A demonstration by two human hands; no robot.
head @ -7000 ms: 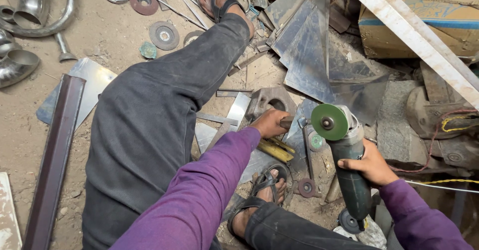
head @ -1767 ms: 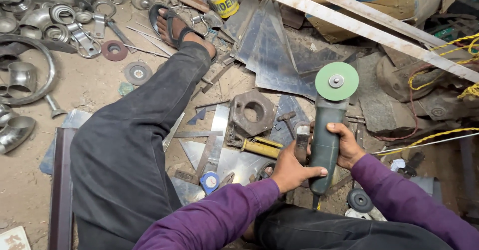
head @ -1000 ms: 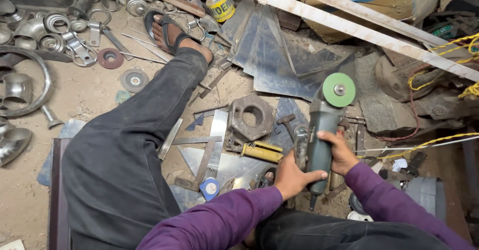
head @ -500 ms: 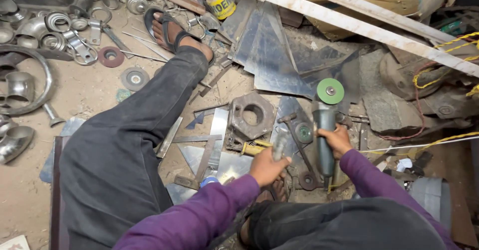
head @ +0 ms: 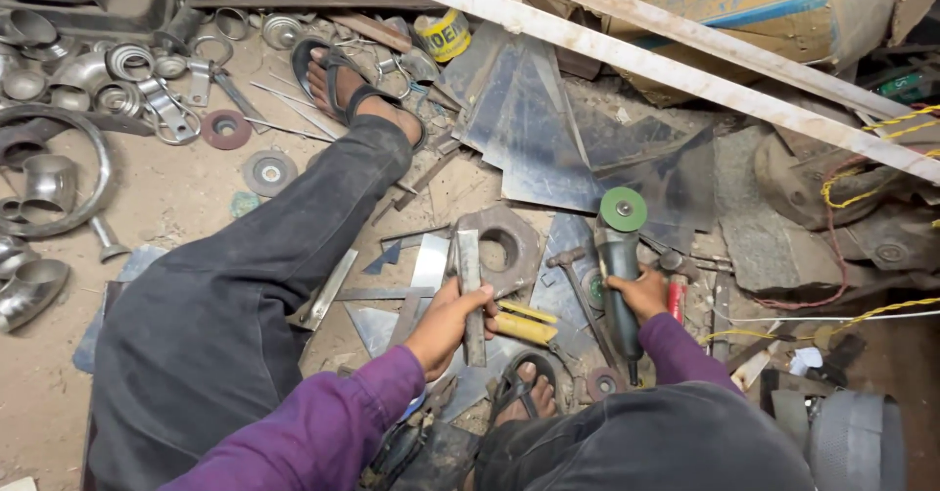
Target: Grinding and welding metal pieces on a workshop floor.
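Since half a second ago, left hand (head: 452, 317) has closed its fingers around a flat metal bar (head: 470, 295), lying beside the thick holed plate (head: 501, 246). Right hand (head: 638, 293) clamps the angle grinder (head: 619, 276), green disc up. Positioning seems in hand; grinding next needs a steady bar.

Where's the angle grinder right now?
In the head view, right of centre: the angle grinder is in the right hand, green disc up, beside the hammer.

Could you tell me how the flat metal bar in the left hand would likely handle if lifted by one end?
The flat metal bar looks like solid steel, so probably rigid and heavy for its size. Its flat faces suggest it won't roll. The left hand grips near its lower end, so the far end may dip.
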